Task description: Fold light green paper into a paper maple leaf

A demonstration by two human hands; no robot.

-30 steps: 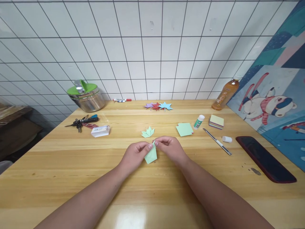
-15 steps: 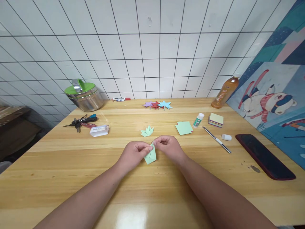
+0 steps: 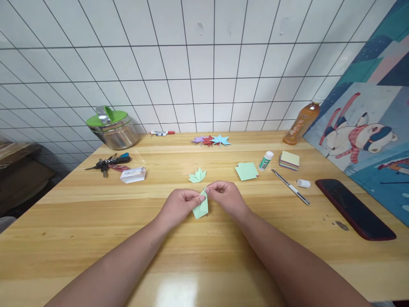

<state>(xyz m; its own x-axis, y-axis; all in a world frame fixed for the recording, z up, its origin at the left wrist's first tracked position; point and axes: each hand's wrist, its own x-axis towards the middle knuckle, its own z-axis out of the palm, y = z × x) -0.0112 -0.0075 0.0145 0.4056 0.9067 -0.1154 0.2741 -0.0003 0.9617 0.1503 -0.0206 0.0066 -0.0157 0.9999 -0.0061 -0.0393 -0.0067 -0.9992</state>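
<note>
Between my hands is a folded piece of light green paper, held a little above the wooden table. My left hand pinches its upper left part between thumb and fingers. At the paper's top corner, my right hand is closed with thumb and fingertips on the tip. Just beyond them lies a green folded paper leaf shape with several points. Green paper squares rest in a small stack to the right of it. My fingers cover part of the held paper's upper edge.
Right side: glue stick, its white cap, craft knife, sticky notes, phone, drink bottle. Back: folded paper stars, marker. Left: green-lidded pot, keys, small white box.
The held green paper has tilted slightly, and the crease visible on its face before shows less. Both hands keep nearly the same place and grip.
</note>
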